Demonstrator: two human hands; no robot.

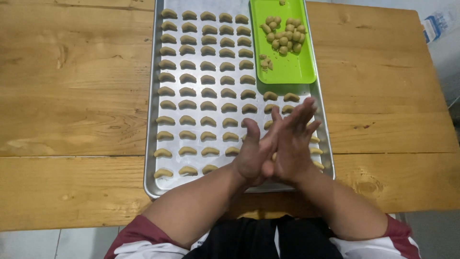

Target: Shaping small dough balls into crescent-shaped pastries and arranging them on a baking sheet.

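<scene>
Wooden bench [72, 96], metal tray [152, 96] lay lengthwise away from me. Saw left hand [254, 156] and right hand [292, 144] pressed palm to palm over tray's near right corner, fingers flat; anything between palms hidden. Crescent dough pieces [206, 91] directly beneath and left; green tray [287, 69] of dough balls [283, 34] straight ahead.

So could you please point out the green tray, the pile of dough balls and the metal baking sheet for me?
green tray [287, 69]: head view, bare bottom part of its floor.
dough balls [283, 34]: head view, middle of the pile.
metal baking sheet [149, 144]: head view, left rim.
</scene>
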